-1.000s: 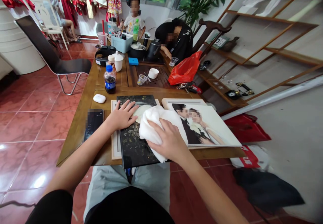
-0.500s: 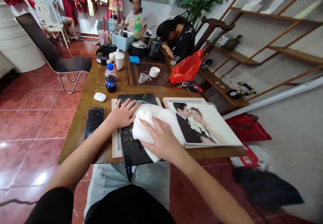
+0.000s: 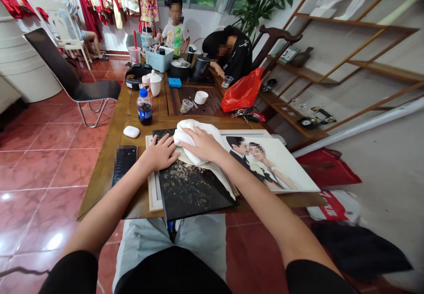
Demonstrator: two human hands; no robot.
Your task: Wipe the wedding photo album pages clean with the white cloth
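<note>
A dark, gold-flecked board or album cover [image 3: 198, 192] lies over a pale wooden frame [image 3: 155, 197] at the table's near edge. My left hand [image 3: 161, 152] rests flat on its upper left part, fingers spread. My right hand [image 3: 198, 144] grips a bunched white cloth [image 3: 212, 130] against the dark surface's upper part. Below the cloth a cream-coloured layer shows, running toward the lower right corner; I cannot tell what it is. To the right lies a framed photo print [image 3: 281, 166] of a couple.
A phone [image 3: 125, 166], a white earbud case [image 3: 131, 131] and a cola bottle [image 3: 144, 107] stand left of the frames. Farther back are a white cup [image 3: 201, 97], a red plastic bag [image 3: 241, 92] and a black kettle [image 3: 201, 66]. A person [image 3: 228, 53] leans on the table's far right.
My right hand has pushed the cloth away from me, up the dark surface, uncovering its lower part and the cream layer. My left hand stays nearly in place.
</note>
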